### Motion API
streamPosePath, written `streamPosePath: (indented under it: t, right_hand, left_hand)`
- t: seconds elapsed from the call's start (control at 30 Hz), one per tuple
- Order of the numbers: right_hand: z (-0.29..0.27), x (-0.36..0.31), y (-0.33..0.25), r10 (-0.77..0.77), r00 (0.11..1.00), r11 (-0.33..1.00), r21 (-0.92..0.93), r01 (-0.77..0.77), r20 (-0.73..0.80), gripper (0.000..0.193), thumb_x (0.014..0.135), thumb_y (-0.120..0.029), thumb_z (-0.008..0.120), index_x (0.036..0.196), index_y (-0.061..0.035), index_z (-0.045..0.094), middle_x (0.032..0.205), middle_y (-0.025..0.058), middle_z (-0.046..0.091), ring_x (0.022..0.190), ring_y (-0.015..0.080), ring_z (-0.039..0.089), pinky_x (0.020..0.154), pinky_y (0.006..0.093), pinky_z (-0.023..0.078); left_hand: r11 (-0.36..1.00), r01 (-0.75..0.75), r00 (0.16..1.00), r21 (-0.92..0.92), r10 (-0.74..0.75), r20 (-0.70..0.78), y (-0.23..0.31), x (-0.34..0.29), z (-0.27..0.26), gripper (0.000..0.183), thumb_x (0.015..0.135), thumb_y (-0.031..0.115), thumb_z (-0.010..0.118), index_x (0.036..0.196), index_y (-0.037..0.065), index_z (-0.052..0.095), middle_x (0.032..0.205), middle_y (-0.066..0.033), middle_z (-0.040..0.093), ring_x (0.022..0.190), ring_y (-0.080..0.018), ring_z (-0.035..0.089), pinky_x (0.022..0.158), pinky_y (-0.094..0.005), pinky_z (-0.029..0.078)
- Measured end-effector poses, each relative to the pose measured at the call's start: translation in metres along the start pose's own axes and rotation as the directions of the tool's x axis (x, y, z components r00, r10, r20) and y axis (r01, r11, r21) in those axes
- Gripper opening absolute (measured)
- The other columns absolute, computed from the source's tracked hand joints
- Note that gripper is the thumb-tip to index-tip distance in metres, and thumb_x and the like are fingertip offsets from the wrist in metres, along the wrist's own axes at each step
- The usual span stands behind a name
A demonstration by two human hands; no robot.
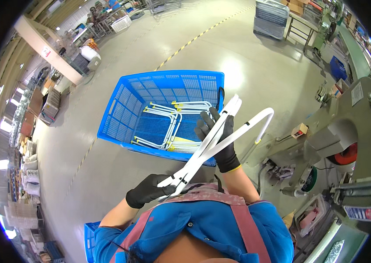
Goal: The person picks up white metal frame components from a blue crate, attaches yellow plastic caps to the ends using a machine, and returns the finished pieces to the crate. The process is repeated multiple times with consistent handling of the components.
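My left hand [148,191], in a black glove, is closed around the near end of a few white bent metal tubes [203,154] with black bands. My right hand [226,154], also in a black glove, grips the same tubes farther up, with its fingers showing past their left side. The bundle slants up to the right across my body, and one tube bends down at the far right with a yellow tip. Beyond it stands a blue plastic crate [157,79], whose far right part the tubes and my right hand overlap. Inside lie several white bent tube frames [170,127] with yellow ends.
A grey-green machine [347,116] with a red ring-shaped part stands close on my right. Part of another blue crate [90,239] shows at lower left. Wrapped stacked crates [271,19] and a small table [303,24] stand farther off. A yellow-and-black line [188,42] crosses the floor.
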State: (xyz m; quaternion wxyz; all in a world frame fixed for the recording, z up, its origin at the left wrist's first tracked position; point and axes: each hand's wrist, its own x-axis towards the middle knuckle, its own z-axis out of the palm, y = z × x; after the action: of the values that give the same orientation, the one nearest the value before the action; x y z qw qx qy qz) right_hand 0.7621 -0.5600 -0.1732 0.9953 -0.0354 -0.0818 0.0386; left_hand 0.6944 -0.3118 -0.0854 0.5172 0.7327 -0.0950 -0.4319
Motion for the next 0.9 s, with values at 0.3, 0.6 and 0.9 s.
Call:
streamPosePath:
  t: [0.3,0.6,0.9]
  right_hand:
    - [0.052,-0.051,0.055,0.036,0.999,0.995,-0.096,-0.038,-0.016,0.047,0.096,-0.043,0.040,0.122,-0.0053,0.047,0.115,0.0144,0.056,0.105,0.0259,0.054,0.092,0.0404,0.044]
    - [0.081,-0.138,0.150,0.134,0.989,0.938,-0.330,-0.109,0.056,0.059,0.096,-0.041,0.041,0.138,-0.0018,0.029,0.135,0.0192,0.043,0.122,0.0280,0.046,0.104,0.0420,0.037]
    - [0.092,-0.205,0.196,0.288,0.955,0.929,-0.261,-0.261,0.071,0.062,0.095,-0.042,0.042,0.136,0.0037,0.033,0.135,0.0216,0.042,0.126,0.0329,0.042,0.106,0.0440,0.034]
  left_hand:
    - [0.981,-0.195,0.917,0.001,0.182,-0.356,-0.072,-0.084,0.045,0.036,0.090,0.026,0.056,0.111,-0.003,0.059,0.094,-0.0080,0.064,0.086,-0.0124,0.055,0.078,-0.0290,0.045]
    - [0.982,-0.168,0.937,-0.087,0.131,-0.323,-0.143,-0.197,0.067,0.043,0.087,0.025,0.061,0.119,-0.002,0.055,0.105,-0.0107,0.063,0.097,-0.0167,0.057,0.088,-0.0310,0.044]
    - [0.998,-0.031,0.995,0.049,0.035,-0.094,-0.214,-0.279,0.081,0.055,0.078,0.018,0.072,0.126,0.001,0.051,0.113,-0.0102,0.062,0.098,-0.0167,0.057,0.088,-0.0285,0.044]
